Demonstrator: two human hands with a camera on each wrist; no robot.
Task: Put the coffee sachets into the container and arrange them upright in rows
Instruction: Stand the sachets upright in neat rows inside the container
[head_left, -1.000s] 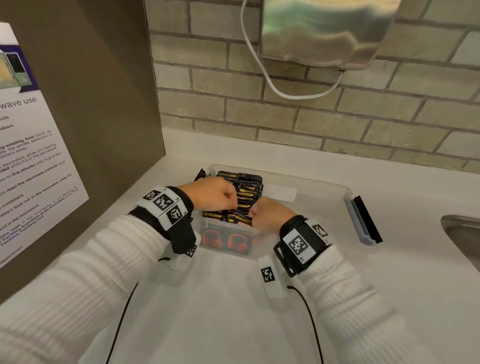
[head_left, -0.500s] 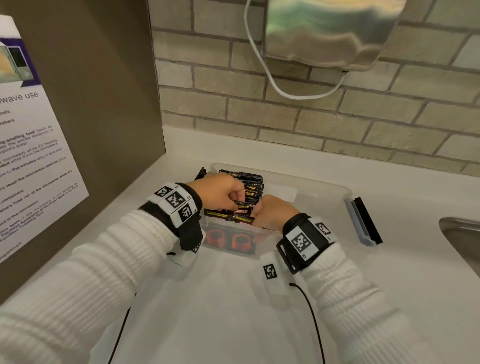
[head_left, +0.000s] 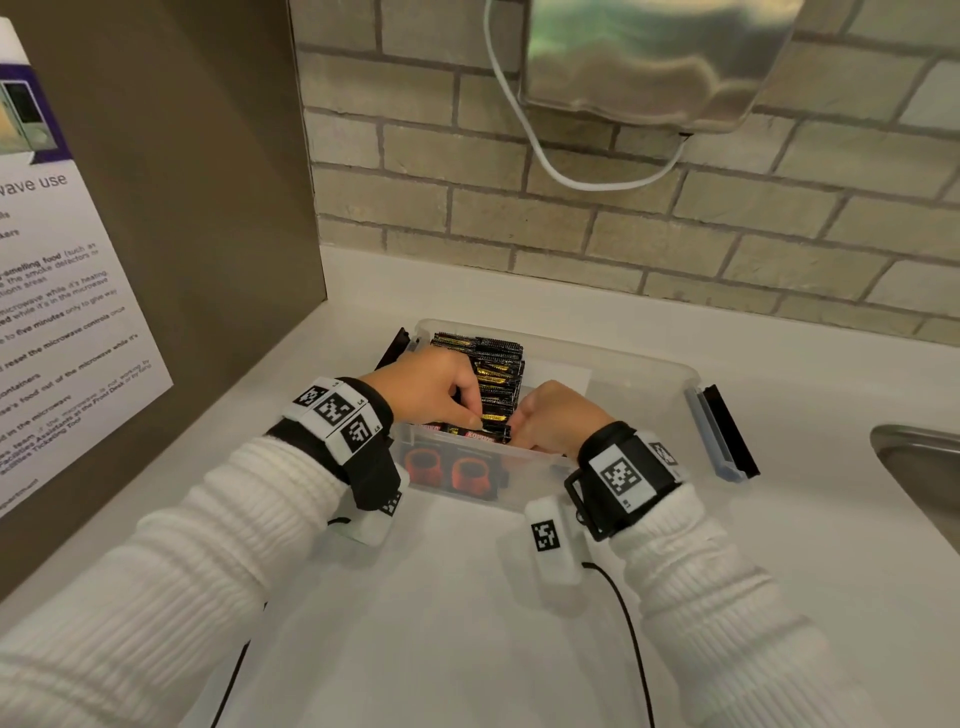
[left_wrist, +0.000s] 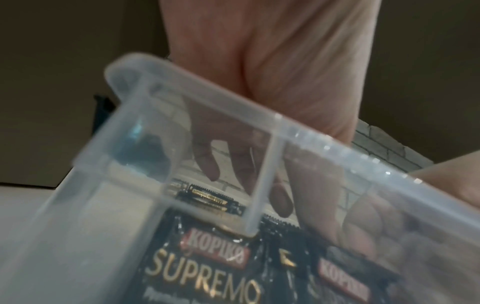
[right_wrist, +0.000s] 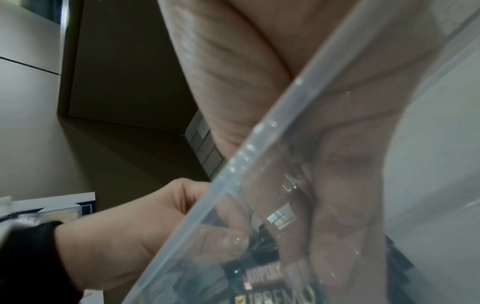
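Note:
A clear plastic container (head_left: 628, 355) stands on the white counter. A row of black and gold coffee sachets (head_left: 500, 370) stands upright in its left part. My left hand (head_left: 470, 418) reaches in from the left and pinches the sachets nearest the front wall. My right hand (head_left: 519, 427) curls over the right end of those same sachets, its fingertips hidden. In the left wrist view, a sachet (left_wrist: 202, 267) shows through the container wall (left_wrist: 207, 107) below my fingers (left_wrist: 210, 164). In the right wrist view, my left hand (right_wrist: 130, 236) is beside the container rim (right_wrist: 259, 127).
Two orange rings (head_left: 448, 473) show through the container's front wall. A blue and black lid (head_left: 722, 431) leans at its right end, and a steel sink (head_left: 919, 457) lies further right. A brown panel with a poster (head_left: 67, 322) bounds the left; a brick wall (head_left: 675, 249) stands behind.
Both hands stay at the near end of the sachet row. My left fingers have shifted down onto the front sachets.

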